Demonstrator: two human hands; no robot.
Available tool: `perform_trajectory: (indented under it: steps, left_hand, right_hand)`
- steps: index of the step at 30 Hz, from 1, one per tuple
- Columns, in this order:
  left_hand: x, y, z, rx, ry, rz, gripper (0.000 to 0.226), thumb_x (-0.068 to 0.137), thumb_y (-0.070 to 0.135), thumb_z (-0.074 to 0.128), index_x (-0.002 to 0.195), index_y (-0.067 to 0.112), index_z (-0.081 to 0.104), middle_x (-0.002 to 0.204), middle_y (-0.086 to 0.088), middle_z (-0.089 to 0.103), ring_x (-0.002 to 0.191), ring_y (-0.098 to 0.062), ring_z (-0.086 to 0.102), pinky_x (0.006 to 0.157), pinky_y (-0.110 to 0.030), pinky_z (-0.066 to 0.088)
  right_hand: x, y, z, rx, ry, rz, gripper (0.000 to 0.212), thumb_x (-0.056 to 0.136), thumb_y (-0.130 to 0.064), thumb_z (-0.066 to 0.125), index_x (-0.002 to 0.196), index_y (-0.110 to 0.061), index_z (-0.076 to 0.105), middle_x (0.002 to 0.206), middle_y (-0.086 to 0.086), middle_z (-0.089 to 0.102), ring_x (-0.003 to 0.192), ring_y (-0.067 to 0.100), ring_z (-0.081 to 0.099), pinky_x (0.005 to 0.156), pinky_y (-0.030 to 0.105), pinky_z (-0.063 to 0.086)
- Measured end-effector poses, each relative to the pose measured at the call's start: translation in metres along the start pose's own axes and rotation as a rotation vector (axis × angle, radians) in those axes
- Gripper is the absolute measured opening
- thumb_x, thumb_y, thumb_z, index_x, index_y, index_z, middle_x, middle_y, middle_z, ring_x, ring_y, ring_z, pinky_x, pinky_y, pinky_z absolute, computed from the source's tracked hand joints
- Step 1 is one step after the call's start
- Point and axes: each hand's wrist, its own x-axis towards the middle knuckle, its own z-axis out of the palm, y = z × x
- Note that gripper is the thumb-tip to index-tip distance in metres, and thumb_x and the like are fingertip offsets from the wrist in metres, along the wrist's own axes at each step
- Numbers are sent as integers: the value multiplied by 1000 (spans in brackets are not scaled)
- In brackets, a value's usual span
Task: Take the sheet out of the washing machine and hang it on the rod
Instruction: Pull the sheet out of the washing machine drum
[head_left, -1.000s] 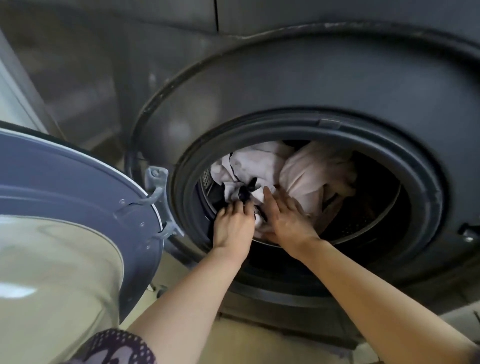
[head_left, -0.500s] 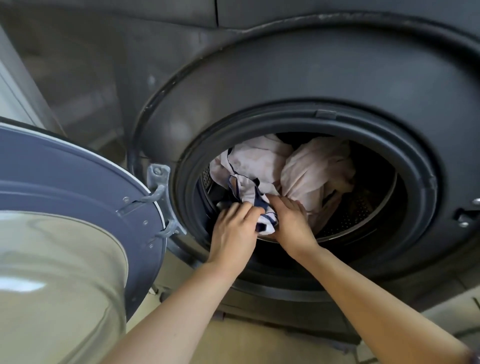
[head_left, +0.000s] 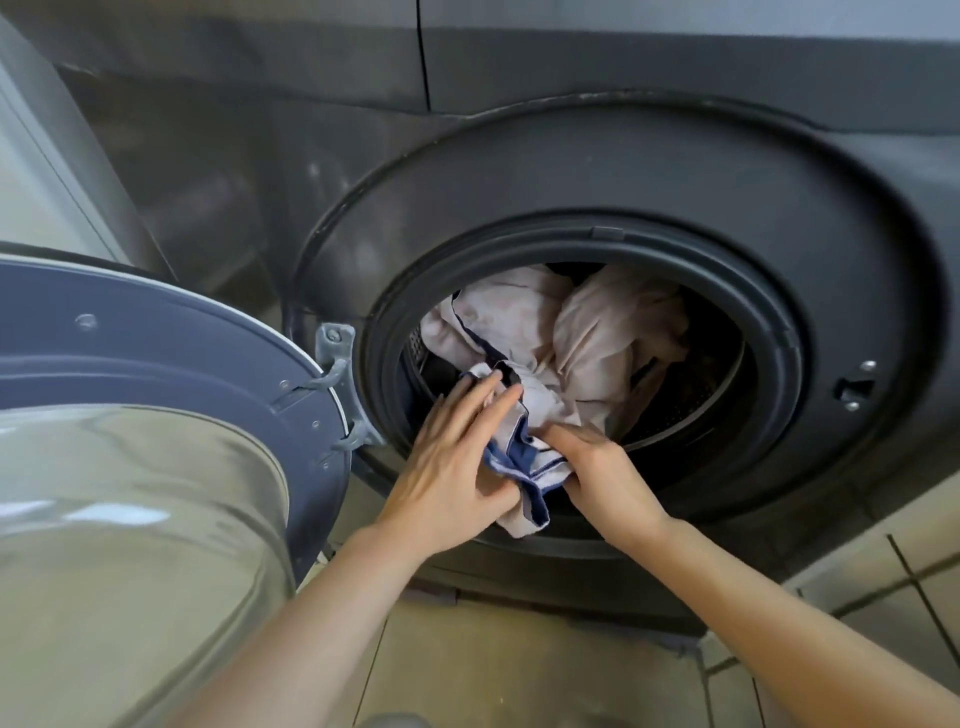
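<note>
The sheet (head_left: 587, 338), pale pinkish-white with a navy border, lies crumpled in the drum of the dark grey washing machine (head_left: 649, 171); one bunched corner hangs out over the rubber door seal.

No legible text, label, brand, number or sign. Checked washing machine (head_left: 623, 171) front, open door (head_left: 156, 332), sheet (head_left: 597, 332): all unmarked.

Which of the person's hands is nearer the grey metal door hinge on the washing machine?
Left. The left hand reaches into the opening just right of the grey metal door hinge; the right hand is farther right, gripping the pale, blue-edged sheet.
</note>
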Motion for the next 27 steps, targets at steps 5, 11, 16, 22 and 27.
perform_trajectory:
  steps: [5,11,16,22,27]
  left_hand:
    - [-9,-1,16,198,-223,50,95,78,27,69,147,43,6,157,16,-11,145,-17,-15,115,-42,6]
    - [-16,-1,33,80,-71,133,43,72,-4,66,113,10,62,114,-2,58,116,-21,43,96,-42,45]
    - [-23,-1,35,28,10,111,21,72,-1,66,92,8,65,91,-2,62,95,-20,51,85,-30,45]
    - [-42,6,30,-3,9,40,17,69,0,64,84,9,65,83,0,60,87,-15,52,75,-15,39]
    - [-60,6,22,-21,80,-110,9,71,19,66,79,15,64,76,3,62,76,-13,53,65,-19,44]
  right_hand:
    - [-32,-11,-4,104,-37,21,42,80,1,64,118,-15,61,98,4,69,87,19,65,73,31,53]
    - [-48,-12,-7,110,-136,55,22,77,-5,68,91,-19,58,79,-2,58,69,15,56,61,36,50]
    - [-36,4,-21,-114,-206,1,68,71,-3,64,134,-16,43,137,0,43,131,17,34,110,32,34]
    - [0,20,-4,-326,-416,-47,97,82,-28,66,149,-38,-4,158,-12,-8,145,18,-15,116,39,0]
    - [9,26,9,-342,-450,-43,89,84,-37,66,149,-40,4,159,-10,6,146,16,-7,117,42,3]
